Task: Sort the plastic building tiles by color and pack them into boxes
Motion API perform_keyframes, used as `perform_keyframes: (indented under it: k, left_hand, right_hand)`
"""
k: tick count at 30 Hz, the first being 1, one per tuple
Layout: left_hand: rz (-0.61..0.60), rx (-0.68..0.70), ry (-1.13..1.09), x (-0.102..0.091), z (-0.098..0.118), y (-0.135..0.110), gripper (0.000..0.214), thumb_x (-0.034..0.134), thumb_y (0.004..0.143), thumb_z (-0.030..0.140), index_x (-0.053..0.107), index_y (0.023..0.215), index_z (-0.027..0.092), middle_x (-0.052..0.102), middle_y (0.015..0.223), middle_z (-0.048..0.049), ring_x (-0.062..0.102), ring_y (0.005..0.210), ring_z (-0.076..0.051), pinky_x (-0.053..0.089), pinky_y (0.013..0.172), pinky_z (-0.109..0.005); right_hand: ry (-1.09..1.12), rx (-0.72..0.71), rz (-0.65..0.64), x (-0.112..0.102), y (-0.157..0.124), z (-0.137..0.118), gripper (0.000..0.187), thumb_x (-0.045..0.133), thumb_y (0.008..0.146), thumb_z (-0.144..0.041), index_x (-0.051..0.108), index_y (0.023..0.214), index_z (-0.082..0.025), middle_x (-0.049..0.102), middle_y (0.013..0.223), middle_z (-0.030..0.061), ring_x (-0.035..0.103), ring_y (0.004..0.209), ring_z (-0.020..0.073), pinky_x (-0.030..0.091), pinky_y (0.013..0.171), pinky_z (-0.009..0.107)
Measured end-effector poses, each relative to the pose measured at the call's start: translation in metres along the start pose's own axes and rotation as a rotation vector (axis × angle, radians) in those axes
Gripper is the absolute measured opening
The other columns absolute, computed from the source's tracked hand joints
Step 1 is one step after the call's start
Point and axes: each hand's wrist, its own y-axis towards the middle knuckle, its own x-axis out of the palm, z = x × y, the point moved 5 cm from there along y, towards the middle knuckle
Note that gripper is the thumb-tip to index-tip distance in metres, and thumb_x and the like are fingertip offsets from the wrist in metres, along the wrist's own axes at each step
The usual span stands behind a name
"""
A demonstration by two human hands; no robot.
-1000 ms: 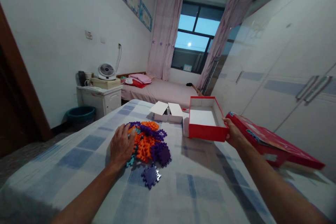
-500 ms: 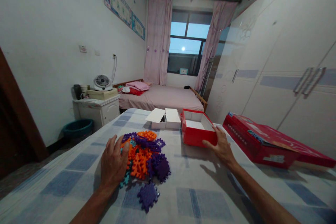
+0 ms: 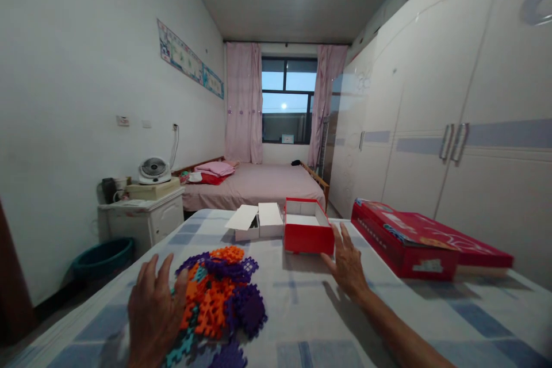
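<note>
Head view: the two hands are held well apart, w/ the pieces and the open red box btwn them. The L hand (image 3: 155,305) is placed at the near L of a heap of jigsaw-edged plastic pieces (image 3: 215,302) — orange, purple & teal — on the checked cloth (image 3: 284,305). Its back is turned to the camera, fingers pointed up and fwd and spread, thumb angled twd the orange pieces; whether any piece is touched can't be told.

The R arm is stretched diagonally in from the lower R. The R hand (image 3: 348,267) is held at the near R corner of the red box (image 3: 308,240), fingers raised and parted, thumb stuck out L twd the box's lower front edge; contact can't be made out for sure.

Two small white boxes (image 3: 271,223) are set just L of the red box, the L one w/ its flap tilted. A larger red carton (image 3: 426,261) is seen lying to the R, past the R hand. In the bkgd, a pink-covered bed (image 3: 267,184) is seen below the window (image 3: 284,126).
</note>
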Motion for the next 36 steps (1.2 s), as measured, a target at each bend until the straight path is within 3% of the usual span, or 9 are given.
perform_keyframes:
  k: [3,6,11,14,17,20,26,31,36]
  left_hand:
    - [-0.029,0.072,-0.163,-0.014,0.045,0.004,0.053,0.033,0.088,0.046,0.052,0.123,0.01,0.042,0.137,-0.0184,0.038,0.13,-0.033,0.033,0.108,-0.051]
    - [-0.194,0.096,-0.367,-0.012,0.108,-0.005,0.045,0.038,0.089,0.039,0.052,0.124,0.017,0.045,0.139,-0.0129,0.043,0.128,-0.028,0.037,0.106,-0.05]
    - [-0.541,0.214,-0.645,0.02,0.216,-0.049,0.04,0.045,0.083,0.026,0.058,0.12,0.019,0.05,0.137,-0.0103,0.045,0.128,-0.025,0.04,0.105,-0.049]
    - [-0.655,0.285,-0.69,0.045,0.253,-0.078,0.041,0.047,0.079,0.019,0.06,0.118,0.017,0.051,0.137,-0.0128,0.046,0.128,-0.026,0.041,0.105,-0.049]
    - [-0.656,0.366,-0.678,0.065,0.261,-0.1,0.041,0.047,0.079,0.016,0.06,0.118,0.015,0.051,0.136,-0.0146,0.045,0.129,-0.027,0.041,0.105,-0.05]
    - [-0.628,0.43,-0.66,0.077,0.254,-0.113,0.037,0.046,0.083,0.017,0.061,0.116,0.016,0.054,0.134,-0.0137,0.047,0.128,-0.027,0.043,0.103,-0.049]
    - [-0.599,0.461,-0.61,0.081,0.245,-0.115,0.035,0.046,0.085,0.019,0.061,0.116,0.018,0.055,0.133,-0.0132,0.049,0.125,-0.027,0.046,0.101,-0.048]
    - [-0.568,0.506,-0.621,0.088,0.245,-0.123,0.039,0.049,0.081,0.013,0.059,0.119,0.017,0.053,0.134,-0.0156,0.047,0.127,-0.028,0.047,0.1,-0.046]
    - [-0.596,0.484,-0.666,0.108,0.242,-0.135,0.05,0.053,0.074,0.007,0.055,0.124,0.016,0.048,0.138,-0.0179,0.04,0.132,-0.031,0.041,0.105,-0.048]
  right_hand:
    - [-0.077,-0.017,0.042,-0.032,-0.013,0.025,0.066,0.043,0.088,-0.032,0.014,0.146,-0.024,0.026,0.149,0.016,0.032,0.134,0.029,0.041,0.094,0.047]
    - [-0.185,0.092,0.086,-0.063,-0.018,0.069,0.062,0.042,0.088,-0.036,0.02,0.144,-0.021,0.031,0.147,0.0177,0.034,0.132,0.0317,0.039,0.095,0.052]
    - [-0.274,0.406,0.085,-0.095,-0.023,0.146,0.071,0.044,0.083,-0.05,0.028,0.142,-0.014,0.032,0.145,0.0222,0.034,0.131,0.0362,0.037,0.094,0.058]
    - [-0.292,0.523,0.003,-0.099,-0.024,0.171,0.078,0.046,0.079,-0.057,0.027,0.143,-0.015,0.03,0.146,0.0207,0.031,0.132,0.0363,0.036,0.094,0.058]
    - [-0.311,0.525,-0.09,-0.095,-0.018,0.183,0.082,0.047,0.078,-0.059,0.027,0.144,-0.015,0.029,0.148,0.0194,0.027,0.134,0.036,0.033,0.096,0.058]
    - [-0.334,0.48,-0.153,-0.089,-0.007,0.188,0.077,0.05,0.078,-0.057,0.032,0.142,-0.016,0.032,0.147,0.0174,0.029,0.133,0.0347,0.031,0.097,0.055]
    - [-0.388,0.303,-0.246,-0.083,0.015,0.176,0.035,0.046,0.086,-0.041,0.06,0.109,-0.02,0.064,0.113,0.0086,0.053,0.11,0.0257,0.032,0.094,0.045]
    - [-0.561,0.261,-0.293,-0.084,0.024,0.162,0.033,0.039,0.09,-0.035,0.065,0.093,-0.016,0.069,0.094,0.0131,0.063,0.09,0.0286,0.038,0.081,0.044]
    - [-0.638,0.089,-0.474,-0.079,0.034,0.16,0.035,0.032,0.091,-0.016,0.066,0.094,-0.011,0.07,0.091,0.0173,0.067,0.085,0.0309,0.043,0.071,0.041]
